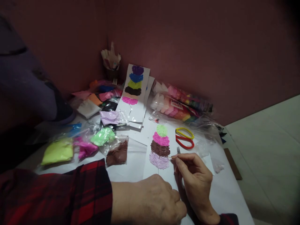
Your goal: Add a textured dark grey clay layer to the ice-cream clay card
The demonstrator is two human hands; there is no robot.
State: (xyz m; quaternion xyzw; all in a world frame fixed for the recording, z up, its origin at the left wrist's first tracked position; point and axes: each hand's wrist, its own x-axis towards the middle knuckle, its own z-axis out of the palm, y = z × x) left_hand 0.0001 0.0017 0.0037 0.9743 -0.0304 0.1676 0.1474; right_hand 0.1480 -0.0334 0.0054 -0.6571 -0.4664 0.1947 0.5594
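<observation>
My right hand [194, 179] pinches a thin wooden stick [172, 157] whose tip touches the pale purple bottom layer of a clay picture [160, 147] on a white card. The picture stacks green, pink, brown and pale purple ridged bands. My left hand [152, 200], in a red plaid sleeve, rests as a loose fist on the card's lower edge, and what it holds, if anything, is hidden. A small fork [178, 150] lies just beyond my right fingers.
Bags of clay lie to the left: yellow-green [58, 151], pink [85, 148], light green [103, 136], brown [117, 153]. Red-and-yellow scissors [185, 137] lie right of the card. A second clay picture [134, 82] leans on the wall beside a packet of clay sticks [178, 106]. The table's edge [236, 193] is at right.
</observation>
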